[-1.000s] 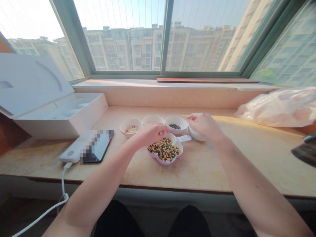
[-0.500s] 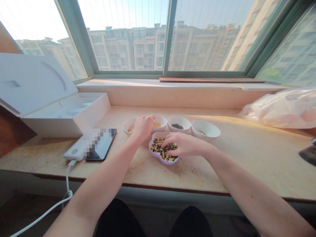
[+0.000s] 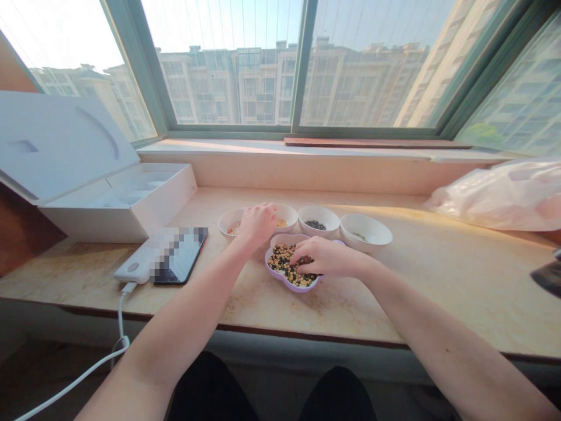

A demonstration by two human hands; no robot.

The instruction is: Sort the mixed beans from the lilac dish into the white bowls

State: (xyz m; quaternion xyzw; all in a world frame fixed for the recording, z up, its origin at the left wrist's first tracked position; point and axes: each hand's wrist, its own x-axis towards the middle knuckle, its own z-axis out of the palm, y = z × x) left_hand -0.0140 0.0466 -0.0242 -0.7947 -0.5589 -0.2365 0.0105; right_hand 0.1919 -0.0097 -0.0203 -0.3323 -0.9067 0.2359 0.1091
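A purple scalloped bowl [image 3: 289, 285] holds mixed dried beans [image 3: 283, 257], black, tan and greenish. My right hand [image 3: 326, 255] reaches into it from the right, thumb and fingertips drawn close together among the beans; anything between them is too small to make out. Above the second white bowl [image 3: 289, 211], which has yellowish grains in it, my left hand [image 3: 259, 224] hangs with curled fingers, their tips mostly hidden. To its left stands a white bowl [image 3: 224, 221] with reddish and pale bits. Black beans lie in the third bowl [image 3: 319, 211], a few green ones in the fourth [image 3: 379, 234].
An open white box [image 3: 164, 193] stands at the left. In front of it lie a white power bank [image 3: 131, 266] with a cable [image 3: 100, 368] and a dark phone [image 3: 188, 257]. A plastic bag [image 3: 499, 196] rests at the right, with a dark object [image 3: 546, 278] near the edge.
The right thumb and fingertips have come closer together within the beans. My left hand stays over the second bowl, its fingers slightly shifted. The bowls keep their places.
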